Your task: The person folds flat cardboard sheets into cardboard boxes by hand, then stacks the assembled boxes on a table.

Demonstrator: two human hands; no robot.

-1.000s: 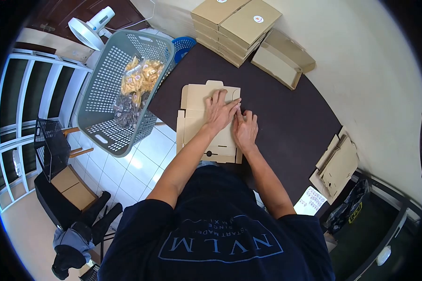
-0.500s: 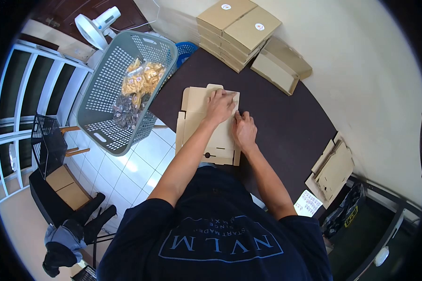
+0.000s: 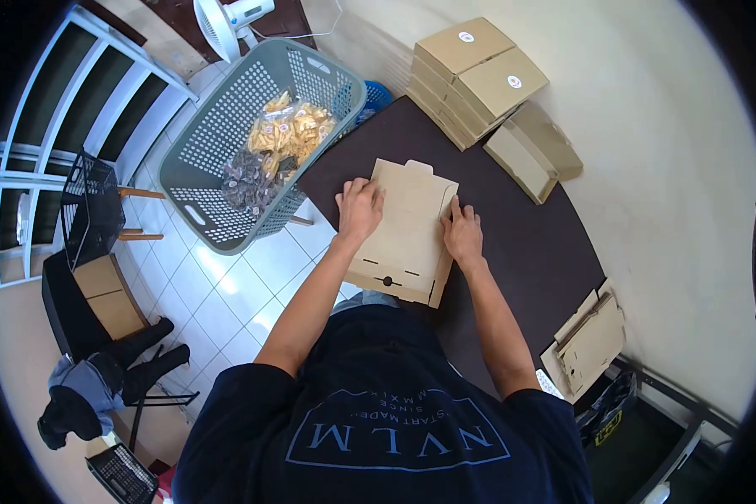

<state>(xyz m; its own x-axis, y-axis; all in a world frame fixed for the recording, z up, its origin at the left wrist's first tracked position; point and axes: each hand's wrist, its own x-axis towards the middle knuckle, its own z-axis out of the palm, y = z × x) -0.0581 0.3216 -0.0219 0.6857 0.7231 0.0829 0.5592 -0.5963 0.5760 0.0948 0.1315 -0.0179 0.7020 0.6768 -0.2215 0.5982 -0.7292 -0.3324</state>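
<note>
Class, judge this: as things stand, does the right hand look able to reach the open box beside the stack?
Probably yes, with a stretch: bare tabletop lies between the right hand and the open box, though the hand would first leave the cardboard.

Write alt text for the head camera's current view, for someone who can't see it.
A person's left hand and right hand touch opposite edges of a piece of cardboard on a dark table. Beyond it are stacked boxes and an open box; to the left, a grey basket holds clear bags.
</note>
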